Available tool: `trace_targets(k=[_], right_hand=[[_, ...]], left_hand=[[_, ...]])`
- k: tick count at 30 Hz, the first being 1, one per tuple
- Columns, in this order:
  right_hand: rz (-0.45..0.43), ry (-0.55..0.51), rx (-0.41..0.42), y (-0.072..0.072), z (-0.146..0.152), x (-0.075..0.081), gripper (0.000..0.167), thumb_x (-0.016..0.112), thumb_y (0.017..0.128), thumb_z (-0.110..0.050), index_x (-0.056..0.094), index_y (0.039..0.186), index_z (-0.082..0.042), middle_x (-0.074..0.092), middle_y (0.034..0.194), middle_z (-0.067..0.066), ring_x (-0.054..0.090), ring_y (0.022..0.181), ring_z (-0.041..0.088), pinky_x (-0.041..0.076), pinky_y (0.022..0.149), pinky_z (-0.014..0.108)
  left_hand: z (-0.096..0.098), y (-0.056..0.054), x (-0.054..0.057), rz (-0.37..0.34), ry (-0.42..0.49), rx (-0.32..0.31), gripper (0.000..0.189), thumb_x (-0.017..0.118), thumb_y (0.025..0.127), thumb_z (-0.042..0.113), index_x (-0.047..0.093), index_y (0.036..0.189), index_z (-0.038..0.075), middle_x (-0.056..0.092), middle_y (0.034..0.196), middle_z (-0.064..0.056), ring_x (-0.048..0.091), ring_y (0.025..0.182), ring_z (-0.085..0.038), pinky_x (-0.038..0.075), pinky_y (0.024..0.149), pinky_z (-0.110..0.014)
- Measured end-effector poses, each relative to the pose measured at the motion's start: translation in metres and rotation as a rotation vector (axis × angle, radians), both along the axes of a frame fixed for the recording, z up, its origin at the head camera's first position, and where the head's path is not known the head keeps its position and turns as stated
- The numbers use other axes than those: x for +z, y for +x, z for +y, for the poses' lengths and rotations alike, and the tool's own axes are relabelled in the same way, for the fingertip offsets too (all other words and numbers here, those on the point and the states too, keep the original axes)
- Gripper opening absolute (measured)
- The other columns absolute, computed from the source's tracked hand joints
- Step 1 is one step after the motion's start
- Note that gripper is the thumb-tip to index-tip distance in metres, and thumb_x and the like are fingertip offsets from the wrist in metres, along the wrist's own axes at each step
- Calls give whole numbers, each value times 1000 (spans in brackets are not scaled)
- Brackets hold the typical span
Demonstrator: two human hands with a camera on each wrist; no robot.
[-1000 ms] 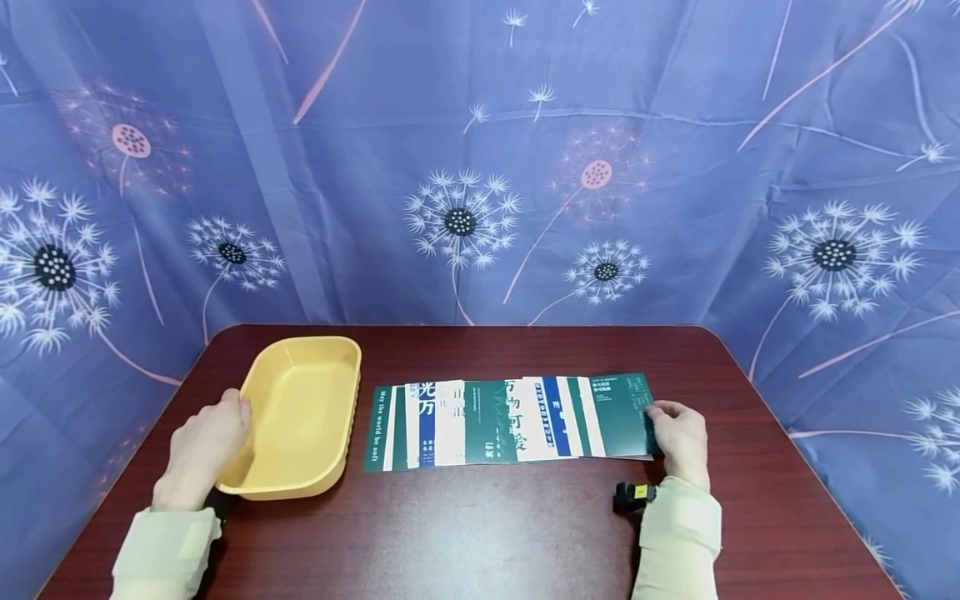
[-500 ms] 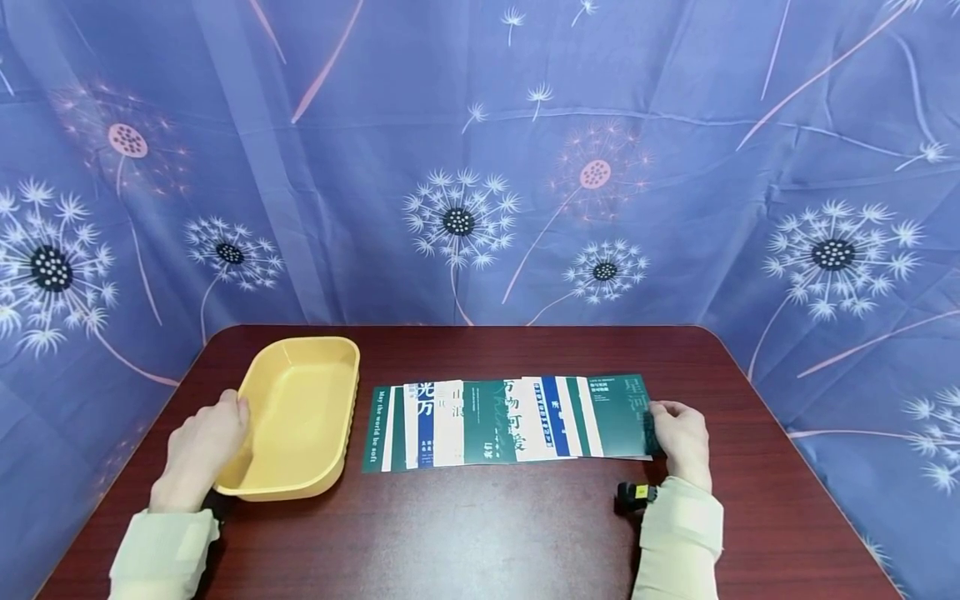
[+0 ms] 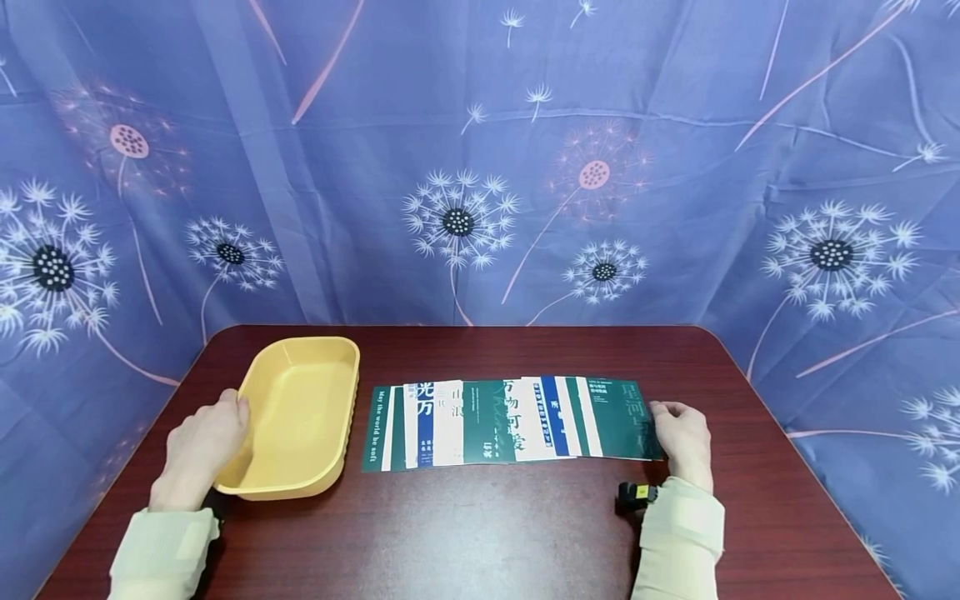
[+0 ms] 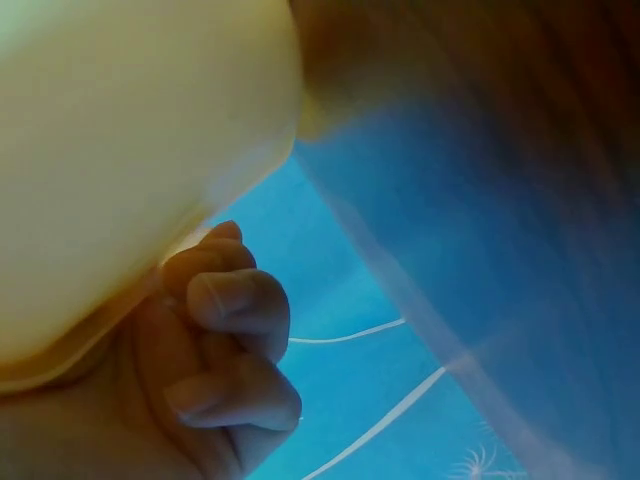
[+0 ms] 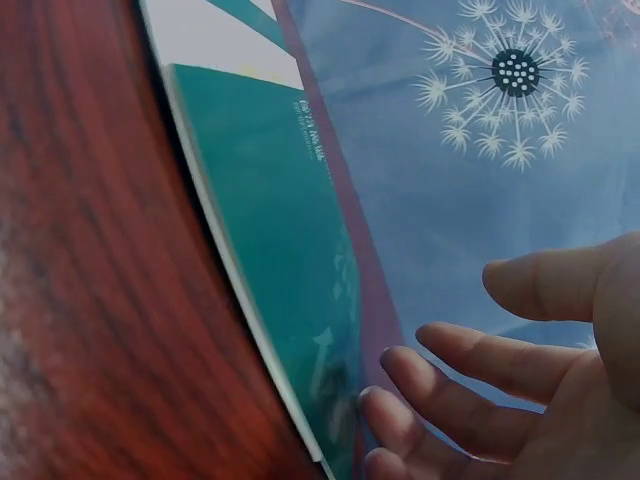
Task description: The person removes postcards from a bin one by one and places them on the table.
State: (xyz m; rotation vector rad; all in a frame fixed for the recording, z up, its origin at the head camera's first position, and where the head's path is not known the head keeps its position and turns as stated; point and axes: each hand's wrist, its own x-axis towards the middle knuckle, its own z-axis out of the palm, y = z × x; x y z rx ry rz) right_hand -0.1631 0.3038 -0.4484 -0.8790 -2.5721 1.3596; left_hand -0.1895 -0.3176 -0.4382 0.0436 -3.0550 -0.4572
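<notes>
A yellow plastic tray [image 3: 300, 417] stands at the left of the table. My left hand [image 3: 206, 446] holds its left rim, and the left wrist view shows curled fingers [image 4: 240, 300] against the tray's edge. To the tray's right, an overlapping row of green, white and blue printed cards [image 3: 480, 421] lies flat. At the row's right end lies a green card [image 3: 621, 421]. My right hand [image 3: 682, 442] is beside that card's right edge. In the right wrist view its thumb and fingers [image 5: 460, 410] are spread apart with nothing between them, the fingertips close to the card's end.
The dark red wooden table [image 3: 480, 533] has rounded far corners. A blue curtain [image 3: 480, 167] with dandelion prints hangs behind it and along both sides. A small black device with a yellow label [image 3: 636, 495] sits at the right wrist.
The right end of the green card was raised at my right hand and has come down flat. The right hand has shifted very slightly right. The left hand and tray have stayed put.
</notes>
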Motion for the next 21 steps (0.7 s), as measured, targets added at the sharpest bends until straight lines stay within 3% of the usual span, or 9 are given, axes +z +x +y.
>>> trace_targets(k=[8, 14, 17, 21], right_hand=[[8, 7, 47, 0, -2, 5, 42, 46, 102, -30, 57, 127, 2, 53, 127, 25, 50, 105, 37, 40, 88, 48], [48, 21, 83, -3, -11, 14, 41, 46, 102, -30, 56, 129, 0, 53, 130, 23, 48, 112, 37, 38, 93, 51], [63, 26, 136, -9, -17, 25, 45, 45, 103, -33, 52, 135, -2, 50, 136, 23, 46, 120, 39, 36, 97, 54], [95, 76, 235, -18, -22, 42, 49, 45, 103, -37, 48, 139, -3, 48, 138, 25, 45, 124, 42, 37, 97, 57]], left_hand=[[-10, -2, -4, -59, 116, -32, 47, 27, 106, 34, 49, 115, -6, 58, 96, -37, 59, 78, -54, 42, 55, -57], [-16, -6, 0, -87, 273, -44, 57, 26, 106, 42, 46, 120, -9, 56, 108, -32, 57, 93, -48, 44, 71, -53], [-16, -5, 7, -52, 261, -17, 59, 27, 105, 45, 46, 123, -9, 55, 112, -32, 55, 96, -47, 43, 72, -54], [-7, -3, 17, 66, 212, -2, 56, 33, 105, 41, 45, 127, -9, 52, 114, -33, 52, 98, -50, 40, 74, -60]])
